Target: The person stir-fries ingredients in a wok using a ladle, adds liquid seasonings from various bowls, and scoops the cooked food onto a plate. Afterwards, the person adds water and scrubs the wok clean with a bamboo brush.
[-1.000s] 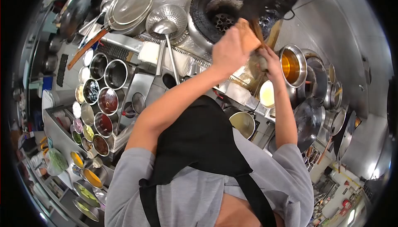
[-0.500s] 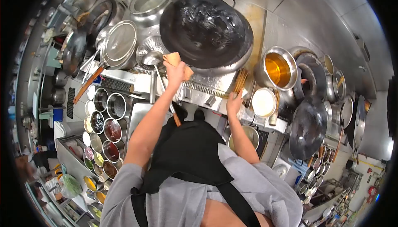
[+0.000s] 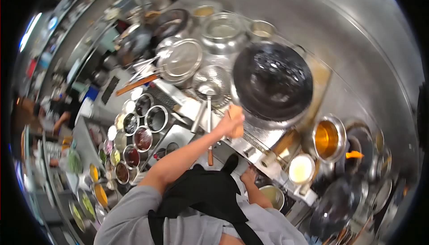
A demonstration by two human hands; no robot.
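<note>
My left hand is closed on a folded orange cloth, beside the near-left rim of a large black wok. The wok sits upright on the stove, its inside wet and shiny. Lower down, my right hand is near the stove's front edge, dark and blurred, with its fingers not clear. A bamboo brush lies on the stove edge, above and to the right of that hand. Left of the cloth, a ladle rests on a perforated strainer.
A pot of amber liquid and a white container stand at the right. Mesh strainers lie at upper left, above several sauce containers. Another wok is at lower right. A person is at far left.
The wok, first tilted up, came down onto the stove. My right hand has let go of the brush and drawn back towards my body. The cloth stays in my left hand; the view has shifted.
</note>
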